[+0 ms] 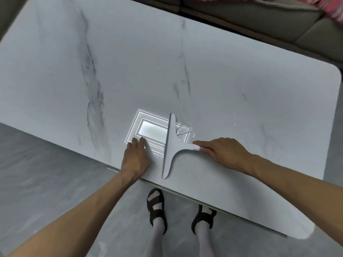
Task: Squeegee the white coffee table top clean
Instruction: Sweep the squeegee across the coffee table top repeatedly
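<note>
A white marble-patterned coffee table top (130, 71) fills most of the head view. A white squeegee (171, 145) lies on it near the front edge, its long blade running away from me. My right hand (222, 153) grips the squeegee's short handle from the right. My left hand (136, 156) rests flat on the table just left of the blade, fingers straight. A small puddle of water (183, 130) sits right of the blade's far half, with scattered droplets (234, 125) further right.
A bright ceiling-light reflection (148, 130) shines on the table under the blade. A grey sofa (259, 21) with a red checked cloth (330, 8) runs along the far side. My sandalled feet (156, 206) stand on the grey floor at the table's front edge.
</note>
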A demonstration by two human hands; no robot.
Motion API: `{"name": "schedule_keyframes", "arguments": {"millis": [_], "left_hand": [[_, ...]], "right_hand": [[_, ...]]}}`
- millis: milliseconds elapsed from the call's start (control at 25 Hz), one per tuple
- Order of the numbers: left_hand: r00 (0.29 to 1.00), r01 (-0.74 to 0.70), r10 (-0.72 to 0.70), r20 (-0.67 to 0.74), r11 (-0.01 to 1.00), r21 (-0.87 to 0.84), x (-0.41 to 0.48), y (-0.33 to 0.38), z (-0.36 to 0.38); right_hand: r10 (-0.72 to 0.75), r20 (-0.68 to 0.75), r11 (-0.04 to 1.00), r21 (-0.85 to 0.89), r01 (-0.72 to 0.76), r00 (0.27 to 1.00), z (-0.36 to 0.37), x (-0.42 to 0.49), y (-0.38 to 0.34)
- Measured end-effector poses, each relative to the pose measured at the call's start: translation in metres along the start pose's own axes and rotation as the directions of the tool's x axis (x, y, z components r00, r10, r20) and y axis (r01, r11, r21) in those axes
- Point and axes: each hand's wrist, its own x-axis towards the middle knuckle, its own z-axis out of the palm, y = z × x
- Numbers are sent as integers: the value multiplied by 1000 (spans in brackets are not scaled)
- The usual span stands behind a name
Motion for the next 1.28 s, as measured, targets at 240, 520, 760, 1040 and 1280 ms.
{"name": "schedule_keyframes", "arguments": {"millis": [240, 520, 760, 1040, 1280], "left_hand": [[989, -99, 82, 121, 984, 149, 1, 40, 6], [975, -189, 176, 137, 977, 93, 0, 68, 2], [980, -160, 143, 138, 980, 119, 3, 75, 9], [986, 74, -102, -129, 976, -204, -6, 40, 3], [981, 121, -124, -152, 992, -26, -25, -32, 8]], "right_hand": [[165, -23, 985, 43, -164, 986, -5, -49, 66], [231, -10, 970, 87, -229, 973, -12, -78, 105], [369, -108, 929, 21, -369, 923, -27, -119, 151], [65, -12, 983, 173, -62, 998, -12, -62, 52], [-171, 91, 961, 237, 145, 981, 56, 5, -80]]}}
